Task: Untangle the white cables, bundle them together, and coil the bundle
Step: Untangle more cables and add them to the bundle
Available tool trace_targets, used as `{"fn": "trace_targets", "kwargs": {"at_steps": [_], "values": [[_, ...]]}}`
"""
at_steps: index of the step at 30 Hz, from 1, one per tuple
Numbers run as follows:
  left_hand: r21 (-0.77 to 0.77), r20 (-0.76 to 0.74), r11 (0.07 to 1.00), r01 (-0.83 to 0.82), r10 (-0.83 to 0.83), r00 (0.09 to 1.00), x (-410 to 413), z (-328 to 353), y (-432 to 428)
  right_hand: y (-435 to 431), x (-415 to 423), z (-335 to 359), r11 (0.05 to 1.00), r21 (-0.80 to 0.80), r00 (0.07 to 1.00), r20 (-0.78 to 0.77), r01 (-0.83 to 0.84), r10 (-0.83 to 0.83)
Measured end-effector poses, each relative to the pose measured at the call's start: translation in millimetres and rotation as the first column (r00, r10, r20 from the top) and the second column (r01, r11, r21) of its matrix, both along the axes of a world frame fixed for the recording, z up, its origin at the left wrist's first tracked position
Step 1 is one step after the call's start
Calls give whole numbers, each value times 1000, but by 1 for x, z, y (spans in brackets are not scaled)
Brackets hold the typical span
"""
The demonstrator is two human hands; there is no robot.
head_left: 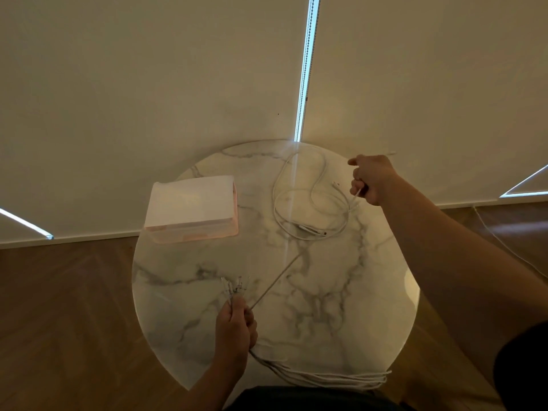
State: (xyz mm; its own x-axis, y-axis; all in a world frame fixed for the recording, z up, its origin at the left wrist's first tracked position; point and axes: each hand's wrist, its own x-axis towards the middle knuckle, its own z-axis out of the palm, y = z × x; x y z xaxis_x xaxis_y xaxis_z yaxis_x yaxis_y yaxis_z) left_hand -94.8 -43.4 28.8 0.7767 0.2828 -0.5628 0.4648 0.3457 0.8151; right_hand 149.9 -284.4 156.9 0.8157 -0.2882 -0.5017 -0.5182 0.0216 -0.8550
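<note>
On the round marble table [326, 307] lie several white cables. My left hand [235, 327] grips a bunch of cable ends [234, 287] near the table's front left, plugs sticking up past the fingers. From that hand a bundle of cables [326, 378] runs back along the near edge. One thin cable [275, 281] stretches diagonally from the left hand toward the loose loops [299, 200] at the far right. My right hand [372, 179] pinches a cable end beside those loops, with the index finger pointing left.
A white-lidded pink box [192, 207] sits on the table's far left. Pale roller blinds hang behind the table and wooden floor surrounds it. Another white cord [504, 247] trails on the floor at right.
</note>
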Motion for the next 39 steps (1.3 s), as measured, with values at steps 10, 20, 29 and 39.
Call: {"fn": "trace_targets", "kwargs": {"at_steps": [10, 20, 29, 39], "values": [[175, 40, 984, -46, 40, 998, 13, 9, -8, -65, -102, -135, 959, -227, 959, -189, 168, -213], [-151, 228, 988, 23, 12, 974, 33, 51, -14, -38, -154, -114, 623, -770, 983, -32, -141, 183], [-168, 294, 986, 16, 35, 955, 71, 89, 11, 110, -174, -62, 361, -46, 352, 142, -931, 925], [-110, 308, 976, -187, 212, 927, 95, 88, 78, 56, -193, -110, 336, -182, 364, -149, -924, 919]]}}
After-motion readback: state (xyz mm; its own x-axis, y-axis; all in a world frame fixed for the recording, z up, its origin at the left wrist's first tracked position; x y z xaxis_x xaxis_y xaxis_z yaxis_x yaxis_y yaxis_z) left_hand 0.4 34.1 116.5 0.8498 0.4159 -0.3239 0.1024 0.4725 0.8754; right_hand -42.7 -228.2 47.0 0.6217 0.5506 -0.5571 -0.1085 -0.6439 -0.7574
